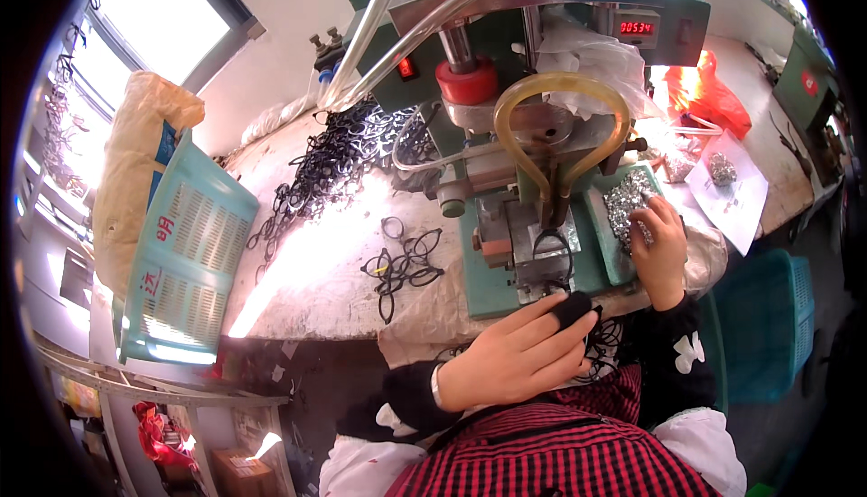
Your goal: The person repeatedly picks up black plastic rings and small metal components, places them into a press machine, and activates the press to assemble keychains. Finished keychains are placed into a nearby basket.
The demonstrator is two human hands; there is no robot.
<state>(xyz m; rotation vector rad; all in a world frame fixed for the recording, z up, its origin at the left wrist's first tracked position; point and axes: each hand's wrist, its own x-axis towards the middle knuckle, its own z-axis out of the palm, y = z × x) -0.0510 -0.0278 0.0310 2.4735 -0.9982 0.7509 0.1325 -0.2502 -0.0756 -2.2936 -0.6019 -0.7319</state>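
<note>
My left hand (524,348) is in front of the green machine base, palm down, with a black sleeve (572,310) over one finger. Its bent fingers reach the near end of a black eyeglass frame (553,249), which lies on the metal fixture (540,271) under the press; the fingertips are partly hidden. To the right, my right hand (661,249) curls its fingers into a green tray (616,262) of small silvery metal pieces (625,204). What sits between those fingertips is too small to make out.
Black eyeglass frames (339,158) form a pile at the back left; several more (402,267) lie nearer. A teal basket (185,262) leans at the left edge. The press (465,82) and a yellowish hose (562,82) stand over the fixture. White paper (727,195) with metal pieces lies right.
</note>
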